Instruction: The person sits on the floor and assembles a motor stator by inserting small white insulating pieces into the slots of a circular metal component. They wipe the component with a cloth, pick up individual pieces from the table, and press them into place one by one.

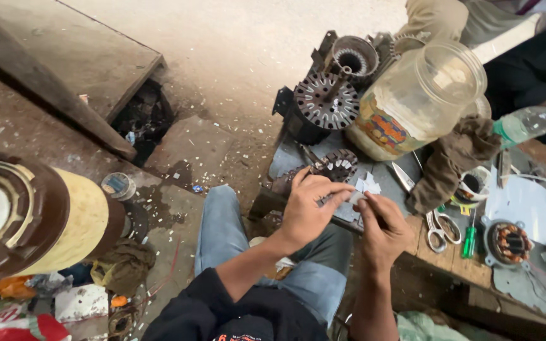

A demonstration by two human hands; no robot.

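My left hand (309,205) and my right hand (383,228) meet over the near edge of a low wooden bench (450,259). Together they pinch a small white slip of insulating paper (356,196). Just beyond my fingers lies a dark slotted motor stator (335,165) with more white paper pieces (369,184) beside it. My knee in blue jeans (222,227) is below the hands.
Two larger stator cores (325,104) (353,57) stand at the back, beside a big clear plastic jar (418,98). A brown rag (453,161), scissors (437,227), a green screwdriver (469,240), a wound stator (507,243) and a bottle (529,121) lie right. A large wire spool (33,215) stands left.
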